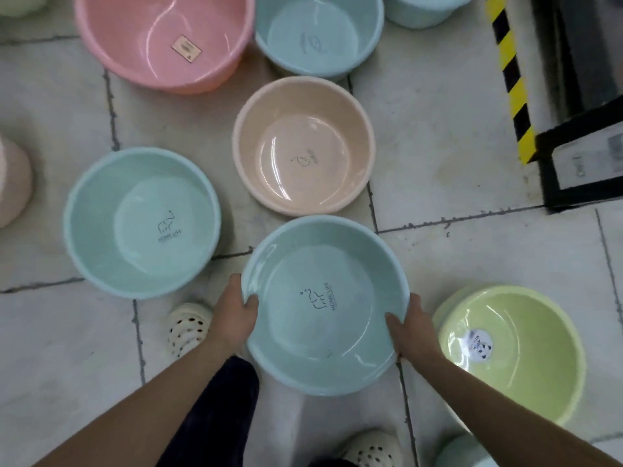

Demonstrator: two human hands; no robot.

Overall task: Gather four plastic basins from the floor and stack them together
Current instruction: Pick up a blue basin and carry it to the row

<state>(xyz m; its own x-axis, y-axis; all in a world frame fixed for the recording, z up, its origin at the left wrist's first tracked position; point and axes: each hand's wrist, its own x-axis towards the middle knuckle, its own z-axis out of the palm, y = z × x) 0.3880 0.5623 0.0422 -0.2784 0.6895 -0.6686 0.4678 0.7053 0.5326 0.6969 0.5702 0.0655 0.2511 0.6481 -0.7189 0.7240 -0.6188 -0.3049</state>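
Observation:
A pale blue basin (323,264) with a printed logo is held in front of me above the tiled floor. My left hand (236,311) grips its left rim and my right hand (409,326) grips its right rim, thumbs inside. Just beyond it a peach basin (303,129) stands on the floor. A mint-blue basin (135,183) stands to the left. A yellow-green basin (526,315) with a panda sticker sits at the right.
At the top stand a large pink basin (135,28), a blue basin (337,15) and another partly cut off. A black frame with yellow-black hazard tape (509,79) fills the upper right. My white perforated shoes (188,328) are below the held basin.

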